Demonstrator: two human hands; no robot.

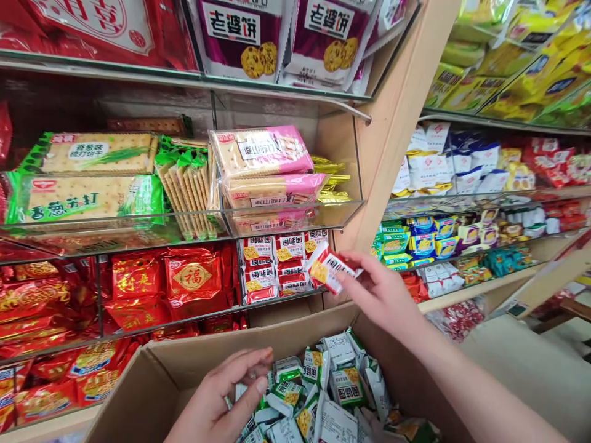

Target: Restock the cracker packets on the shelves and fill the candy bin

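Observation:
Between the thumb and fingers of my right hand (369, 283) is a red and white snack packet (333, 269), held just right of the stacked red and white packets (277, 264) in a shelf compartment. My left hand (231, 387) is over the left part of an open cardboard box (207, 357), its fingers curved and the thumb apart from them. Beneath it lie many green and white packets (348, 386). Whether its fingertips touch any packet is hard to tell.
Glass-fronted shelves rise behind the box, with green cracker packs (92, 197), pink cracker packs (272, 160) and red packets (194, 277). A wooden upright (383, 141) divides them from more snack shelves on the right. A glass ledge (184, 224) juts out above the red packets.

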